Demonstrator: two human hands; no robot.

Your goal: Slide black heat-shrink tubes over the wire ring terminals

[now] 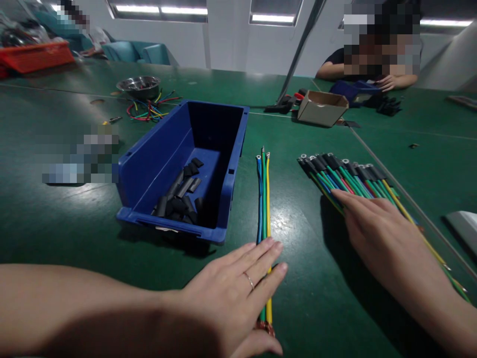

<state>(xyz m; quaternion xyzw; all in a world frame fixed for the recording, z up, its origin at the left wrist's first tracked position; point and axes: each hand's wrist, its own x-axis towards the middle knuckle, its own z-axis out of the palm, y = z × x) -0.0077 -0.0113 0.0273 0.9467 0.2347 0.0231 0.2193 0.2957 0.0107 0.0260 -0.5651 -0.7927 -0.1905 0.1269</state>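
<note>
Three wires, blue, green and yellow (268,199), lie side by side on the table, with ring terminals at the far end and bare copper at the near end. My left hand (238,288) rests flat across them, fingers stretched and thumb near the copper ends; it wears a thin ring. On the right, my right hand (383,233) lies over a bundle of wires (348,176), mostly green, with some blue, red and yellow. Its fingers are stretched out; the thumb is hidden. Black sleeves and ring terminals cap the bundle's far ends.
A blue bin (179,223) with short black tubing pieces (181,201) stands left of centre. Behind it are a metal bowl (139,88) and loose wires (147,112). A cardboard box (322,109) sits farther back, near a seated person (335,64). A red basket (37,57) is far left.
</note>
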